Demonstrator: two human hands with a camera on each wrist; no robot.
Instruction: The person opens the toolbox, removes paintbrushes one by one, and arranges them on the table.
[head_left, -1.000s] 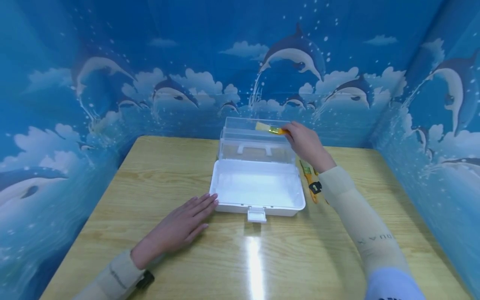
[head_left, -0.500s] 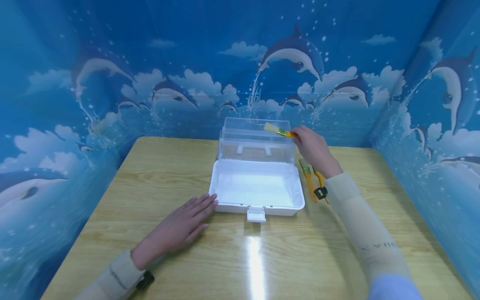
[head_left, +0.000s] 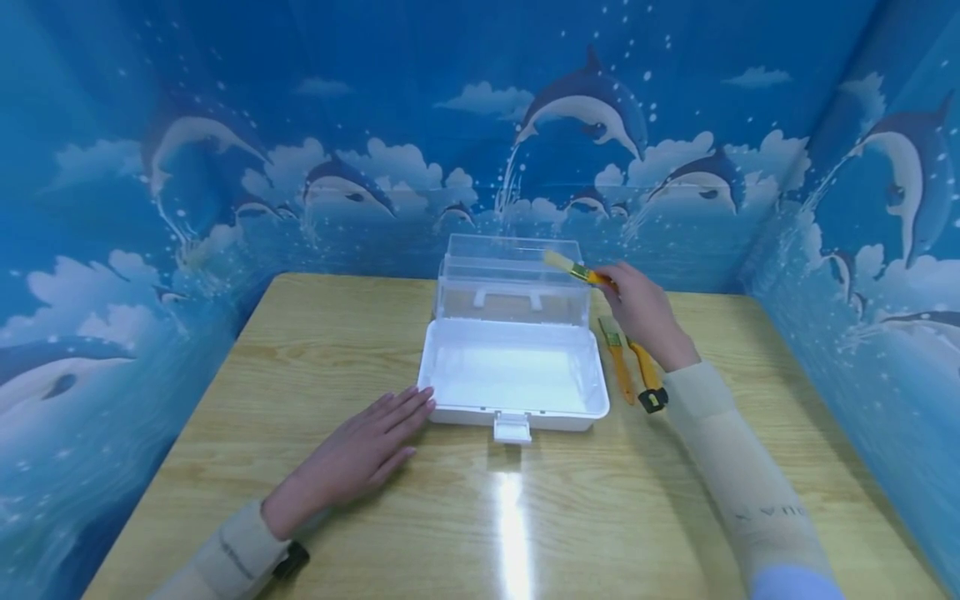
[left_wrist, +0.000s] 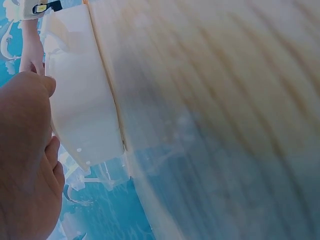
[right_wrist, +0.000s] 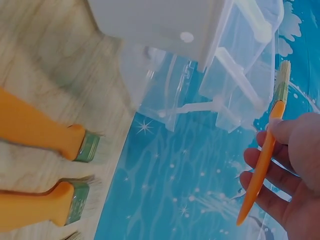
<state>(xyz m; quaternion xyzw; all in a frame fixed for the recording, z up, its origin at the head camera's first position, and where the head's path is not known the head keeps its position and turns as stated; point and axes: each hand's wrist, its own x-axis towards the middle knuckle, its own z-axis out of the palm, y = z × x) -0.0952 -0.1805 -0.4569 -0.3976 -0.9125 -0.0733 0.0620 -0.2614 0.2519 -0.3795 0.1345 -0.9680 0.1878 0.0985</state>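
Observation:
My right hand (head_left: 647,315) pinches a paintbrush (head_left: 581,272) by its orange handle, above the right end of the raised clear lid (head_left: 461,292). In the right wrist view the paintbrush (right_wrist: 264,157) lies between thumb and fingers, its pale bristles up. Below stands a white plastic box (head_left: 517,375) with its lid tipped back and its front latch (head_left: 512,428) down. My left hand (head_left: 343,457) lies with straight fingers against the box's front left corner. To the right of the box lie a paintbrush (head_left: 619,371) and another paintbrush (head_left: 645,367), side by side.
The wooden table (head_left: 315,350) carries everything. A dolphin-print curtain (head_left: 405,100) hangs behind it and along both sides. In the right wrist view, bristles of a further brush (right_wrist: 75,236) show at the bottom edge.
My right hand has drawn the paintbrush to the right and slightly down, and more of the brushes on the table now shows. The left hand and the box have stayed put.

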